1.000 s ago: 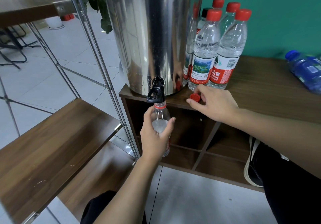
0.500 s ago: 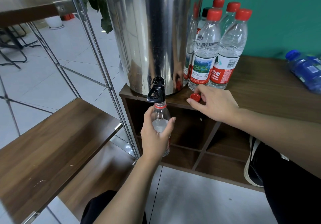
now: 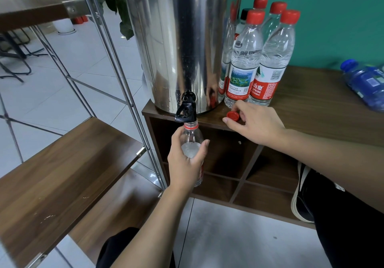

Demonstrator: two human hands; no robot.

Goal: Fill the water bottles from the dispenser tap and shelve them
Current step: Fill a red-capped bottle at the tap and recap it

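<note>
Gripping open bottle upright in left hand, mouth just under black tap of steel dispenser; pinching loose red cap on cabinet top with right hand beside capped bottles.

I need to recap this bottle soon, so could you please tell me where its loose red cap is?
In the head view, the small red plastic cap lies on the wooden cabinet top, at the right hand fingertips.

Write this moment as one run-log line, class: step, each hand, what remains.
step: filling | left hand: holds open bottle under tap | right hand: pinches red cap on cabinet top | remains: capping, shelving
</note>
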